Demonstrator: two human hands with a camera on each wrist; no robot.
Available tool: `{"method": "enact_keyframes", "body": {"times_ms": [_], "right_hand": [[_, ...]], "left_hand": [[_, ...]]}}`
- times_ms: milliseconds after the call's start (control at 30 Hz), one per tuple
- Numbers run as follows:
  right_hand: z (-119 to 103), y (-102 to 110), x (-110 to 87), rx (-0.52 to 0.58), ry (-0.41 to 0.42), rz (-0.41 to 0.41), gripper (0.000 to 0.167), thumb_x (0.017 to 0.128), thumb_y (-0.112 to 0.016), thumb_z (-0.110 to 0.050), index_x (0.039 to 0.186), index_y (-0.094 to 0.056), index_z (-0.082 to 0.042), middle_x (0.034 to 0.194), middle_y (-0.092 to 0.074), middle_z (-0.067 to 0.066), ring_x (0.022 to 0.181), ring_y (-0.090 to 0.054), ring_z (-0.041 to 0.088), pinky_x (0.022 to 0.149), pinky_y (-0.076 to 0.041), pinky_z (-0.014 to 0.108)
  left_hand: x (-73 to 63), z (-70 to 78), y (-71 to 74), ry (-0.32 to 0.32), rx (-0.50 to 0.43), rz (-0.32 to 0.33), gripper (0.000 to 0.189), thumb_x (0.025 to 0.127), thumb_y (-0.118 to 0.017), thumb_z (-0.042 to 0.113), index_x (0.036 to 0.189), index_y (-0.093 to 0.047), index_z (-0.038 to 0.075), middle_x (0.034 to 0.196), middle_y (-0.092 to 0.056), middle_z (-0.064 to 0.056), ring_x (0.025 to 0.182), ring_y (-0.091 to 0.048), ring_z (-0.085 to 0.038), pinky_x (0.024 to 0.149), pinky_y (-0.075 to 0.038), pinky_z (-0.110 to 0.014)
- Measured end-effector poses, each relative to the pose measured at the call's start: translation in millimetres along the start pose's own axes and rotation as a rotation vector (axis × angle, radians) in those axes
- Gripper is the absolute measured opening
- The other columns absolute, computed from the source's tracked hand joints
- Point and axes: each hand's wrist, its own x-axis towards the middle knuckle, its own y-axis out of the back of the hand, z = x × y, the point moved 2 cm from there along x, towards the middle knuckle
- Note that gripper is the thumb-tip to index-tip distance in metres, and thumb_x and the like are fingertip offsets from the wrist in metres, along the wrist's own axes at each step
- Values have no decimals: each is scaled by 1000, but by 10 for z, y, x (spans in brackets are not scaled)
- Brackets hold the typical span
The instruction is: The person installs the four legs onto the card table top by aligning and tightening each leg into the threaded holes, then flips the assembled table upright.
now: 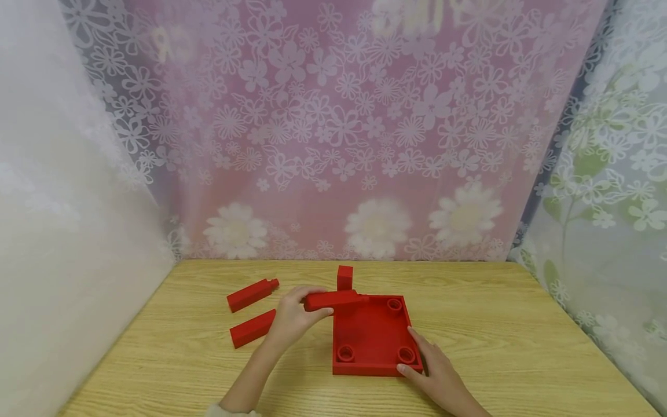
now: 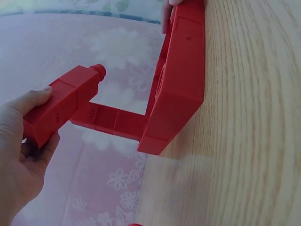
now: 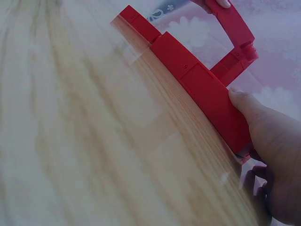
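Observation:
My left hand (image 1: 294,315) holds a red square table leg (image 1: 330,300) with a rounded peg at its end. The leg lies nearly level over the left far part of a red square tabletop (image 1: 371,333), its peg pointing right. In the left wrist view, thumb and fingers pinch the leg (image 2: 66,101) at its back end. The tabletop lies underside up, with round sockets showing at three corners. Another leg (image 1: 345,278) stands upright at its far left corner. My right hand (image 1: 440,370) grips the near right corner, thumb on the front side and fingers along the right side.
Two more red legs lie on the wooden table (image 1: 495,324) to the left: a farther one (image 1: 250,295) with its peg showing and a nearer one (image 1: 252,329) partly behind my left hand. A flowered curtain (image 1: 333,145) hangs behind the table.

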Motion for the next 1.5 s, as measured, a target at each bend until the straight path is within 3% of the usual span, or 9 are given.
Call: {"method": "enact_keyframes", "body": {"times_ms": [300, 533, 833, 1167, 1500], "right_hand": [[0, 0, 6, -1, -7, -8, 82, 82, -61, -52, 143, -31, -6, 139, -38, 17, 126, -33, 38, 102, -16, 56], [-11, 12, -4, -3, 10, 8, 80, 82, -62, -49, 142, -32, -5, 138, -39, 18, 125, -34, 39, 101, -18, 56], [0, 3, 3, -5, -9, -8, 82, 82, -61, -52, 143, -32, -6, 138, -39, 17, 126, -34, 38, 102, -16, 55], [17, -2, 11, 2, -18, -26, 83, 81, -61, -54, 144, -30, -9, 140, -36, 15, 126, -32, 38, 103, -15, 55], [7, 5, -7, 2, -4, -3, 81, 82, -61, -52, 143, -31, -9, 139, -37, 16, 125, -34, 38, 102, -16, 56]], "left_hand": [[111, 58, -128, 57, -41, -7, 40, 73, -77, 33, 106, -66, 14, 108, -59, -1, 94, -53, -19, 72, -47, -35], [208, 158, -238, 28, -25, 8, 38, 73, -77, 34, 104, -66, 16, 103, -60, 2, 86, -53, -16, 64, -46, -28], [329, 243, -390, 15, -88, 2, 40, 75, -76, 35, 106, -65, 13, 94, -60, 2, 73, -57, -12, 60, -50, -25], [444, 353, -487, 0, -10, -39, 39, 80, -72, 30, 112, -61, 10, 105, -59, -3, 83, -56, -17, 64, -49, -26], [565, 436, -568, -18, 20, -49, 45, 78, -74, 29, 116, -58, 8, 104, -58, -4, 80, -56, -17, 62, -48, -26]]}}
